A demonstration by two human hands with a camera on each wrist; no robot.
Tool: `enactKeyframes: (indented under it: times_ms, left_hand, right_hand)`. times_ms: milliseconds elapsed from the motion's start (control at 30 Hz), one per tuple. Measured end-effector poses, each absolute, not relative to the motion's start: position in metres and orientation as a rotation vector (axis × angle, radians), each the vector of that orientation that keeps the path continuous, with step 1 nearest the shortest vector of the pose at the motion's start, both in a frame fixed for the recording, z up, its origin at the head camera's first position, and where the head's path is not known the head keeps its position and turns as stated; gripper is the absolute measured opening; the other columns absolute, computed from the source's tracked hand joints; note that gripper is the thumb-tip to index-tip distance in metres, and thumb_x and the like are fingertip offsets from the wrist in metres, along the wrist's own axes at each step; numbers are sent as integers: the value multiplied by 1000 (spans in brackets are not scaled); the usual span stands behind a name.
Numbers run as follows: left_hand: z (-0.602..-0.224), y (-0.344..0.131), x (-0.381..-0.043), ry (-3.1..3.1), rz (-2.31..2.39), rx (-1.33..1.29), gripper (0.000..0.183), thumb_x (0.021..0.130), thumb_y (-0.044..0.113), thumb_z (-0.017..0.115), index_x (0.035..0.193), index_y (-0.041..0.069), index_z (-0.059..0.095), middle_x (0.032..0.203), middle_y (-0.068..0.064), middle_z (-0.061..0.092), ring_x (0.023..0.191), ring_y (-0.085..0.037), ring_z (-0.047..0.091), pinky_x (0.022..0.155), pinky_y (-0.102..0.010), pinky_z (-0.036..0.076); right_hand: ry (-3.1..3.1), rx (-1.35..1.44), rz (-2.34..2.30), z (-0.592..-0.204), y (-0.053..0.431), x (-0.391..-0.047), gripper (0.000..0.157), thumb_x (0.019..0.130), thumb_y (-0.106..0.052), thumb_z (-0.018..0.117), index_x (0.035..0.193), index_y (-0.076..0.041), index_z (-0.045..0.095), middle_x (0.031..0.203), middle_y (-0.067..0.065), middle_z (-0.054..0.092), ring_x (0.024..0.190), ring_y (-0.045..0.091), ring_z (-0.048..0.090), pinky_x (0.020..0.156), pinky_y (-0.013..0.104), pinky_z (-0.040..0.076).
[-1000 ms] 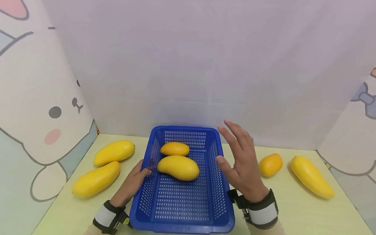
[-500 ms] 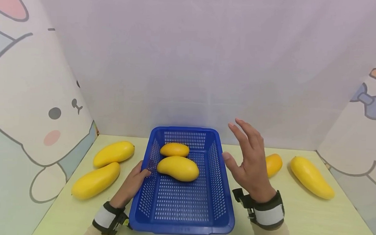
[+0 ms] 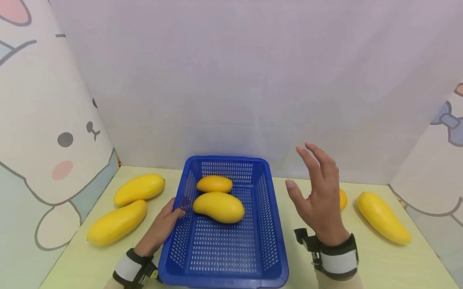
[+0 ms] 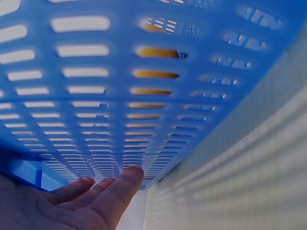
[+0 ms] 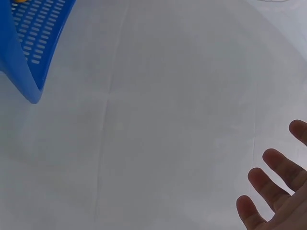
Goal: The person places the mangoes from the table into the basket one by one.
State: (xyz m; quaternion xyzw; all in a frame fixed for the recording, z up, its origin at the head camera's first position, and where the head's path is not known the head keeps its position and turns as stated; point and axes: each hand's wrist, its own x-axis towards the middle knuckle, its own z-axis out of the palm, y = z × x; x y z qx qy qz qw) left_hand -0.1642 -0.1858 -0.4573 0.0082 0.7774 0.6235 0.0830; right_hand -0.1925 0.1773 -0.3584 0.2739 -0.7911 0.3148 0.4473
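My left hand [image 3: 161, 227] grips the left rim of a blue plastic basket [image 3: 223, 281], thumb over the edge. The left wrist view has its fingers [image 4: 122, 191] along the outside of the slotted wall. Inside the basket lie a small orange-yellow mango [image 3: 214, 184] and a larger yellow mango [image 3: 219, 207], side by side. To the right of the basket my right hand [image 3: 323, 198] is raised with spread fingers and holds nothing. Behind it, a small orange mango [image 3: 343, 200] is mostly hidden. A long yellow mango [image 3: 383, 218] rests farther right.
Two yellow mangoes [image 3: 139, 189] [image 3: 117, 222] lie on the pale yellow-green table [image 3: 395, 273] left of the basket. A white cloth wall [image 3: 233, 85] stands behind, and printed cartoon panels [image 3: 36, 133] flank both sides.
My right hand has moved right, away from the basket's right rim, and now covers most of the small orange mango. The left hand, the basket and the mangoes stay in place.
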Motion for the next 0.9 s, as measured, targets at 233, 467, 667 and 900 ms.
enactKeyframes:
  times_ms: [233, 467, 667, 900]
  left_hand:
    - [-457, -186, -165, 2335, 1853, 15, 51, 101, 9, 38, 151, 1, 33, 128, -26, 56, 95, -32, 63, 82, -41, 54]
    - [-458, -187, -163, 2309, 1886, 74, 52, 100, 7, 39, 151, -3, 31, 127, -28, 56, 93, -33, 64, 77, -42, 56]
    - [-459, -187, -163, 2310, 1891, 84, 53, 100, 7, 39, 152, -2, 31, 128, -28, 55, 94, -33, 64, 78, -41, 56]
    - [-458, -186, -164, 2324, 1864, 33, 52, 101, 9, 40, 152, 1, 32, 128, -26, 56, 94, -31, 62, 81, -41, 55]
  right_hand:
    - [-1976, 616, 783, -362, 188, -202, 66, 98, -55, 49, 143, -6, 56, 147, 20, 49, 130, 43, 45, 97, 54, 32]
    - [-1994, 547, 800, -369, 199, -209, 64, 96, -52, 51, 141, -7, 58, 146, 21, 51, 130, 44, 45, 97, 55, 32]
    - [-2009, 494, 796, -372, 208, -214, 60, 93, -45, 55, 140, -7, 59, 145, 21, 52, 128, 44, 45, 99, 56, 32]
    - [-2026, 429, 789, -376, 218, -220, 59, 91, -41, 58, 139, -7, 60, 142, 21, 53, 127, 46, 45, 100, 60, 32]
